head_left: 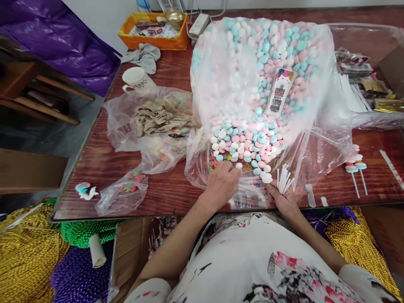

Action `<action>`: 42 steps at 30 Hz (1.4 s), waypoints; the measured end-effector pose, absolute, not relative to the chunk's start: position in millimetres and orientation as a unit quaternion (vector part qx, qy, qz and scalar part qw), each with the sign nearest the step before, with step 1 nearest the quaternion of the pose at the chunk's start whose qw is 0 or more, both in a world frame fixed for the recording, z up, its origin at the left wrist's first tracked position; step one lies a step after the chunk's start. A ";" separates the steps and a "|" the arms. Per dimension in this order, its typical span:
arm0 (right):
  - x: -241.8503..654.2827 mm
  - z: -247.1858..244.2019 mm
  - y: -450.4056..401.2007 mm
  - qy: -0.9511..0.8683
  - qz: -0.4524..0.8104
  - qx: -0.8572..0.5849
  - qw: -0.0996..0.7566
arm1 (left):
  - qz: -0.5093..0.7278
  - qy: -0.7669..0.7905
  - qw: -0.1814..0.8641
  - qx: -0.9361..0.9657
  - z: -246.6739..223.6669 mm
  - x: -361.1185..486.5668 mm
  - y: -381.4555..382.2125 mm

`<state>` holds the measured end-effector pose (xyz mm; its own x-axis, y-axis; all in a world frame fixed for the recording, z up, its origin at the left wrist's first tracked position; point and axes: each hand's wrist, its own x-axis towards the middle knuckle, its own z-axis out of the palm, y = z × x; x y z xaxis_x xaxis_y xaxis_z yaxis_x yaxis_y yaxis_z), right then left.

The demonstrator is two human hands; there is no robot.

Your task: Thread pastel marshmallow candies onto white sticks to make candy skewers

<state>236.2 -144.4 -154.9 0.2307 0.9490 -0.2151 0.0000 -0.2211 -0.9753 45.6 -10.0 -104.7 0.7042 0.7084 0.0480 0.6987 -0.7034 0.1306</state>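
Note:
A large clear plastic bag [227, 84] spills smooth oval pieces [248, 135] in pink, white and pale blue toward me. My left hand [222, 181] is at the near edge of this heap, its fingers curled down among small coloured pieces. A white oval piece lies by its fingertips; whether the fingers hold anything is hidden. My right hand [284, 200] is closed around a bundle of thin white sticks [285, 179] fanning upward. White oval pieces [265, 177] sit by its thumb and fingertips. Printed plastic packets [248, 198] lie between my hands.
Two sticks with stacked oval pieces [358, 166] lie to the right. A clear bin [366, 113] of packets stands behind them. Leftward are a crumpled cloth [162, 120] on plastic bags, a white mug [137, 80] and an orange tray [154, 42]. Bead strands [28, 248] fill the floor.

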 end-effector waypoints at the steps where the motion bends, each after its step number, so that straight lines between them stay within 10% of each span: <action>1: 236.2 -155.5 -143.8 -0.388 0.486 -0.612 0.489 | 0.052 0.358 0.057 0.931 -107.0 54.9 -10.1; 35: 233.5 -141.8 -146.6 -0.591 0.363 -0.610 0.384 | 0.111 0.246 0.137 0.953 -127.2 33.9 -25.0; 42: 233.2 -136.5 -145.7 -0.570 0.350 -0.621 0.409 | 0.331 0.339 0.426 0.771 -126.6 36.4 -20.9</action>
<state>233.2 -145.7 -136.5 0.1066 0.9938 0.0324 0.4212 -0.0156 -0.9068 36.4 -20.9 -126.6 0.5510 0.8047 0.2210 0.2419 -0.4075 0.8806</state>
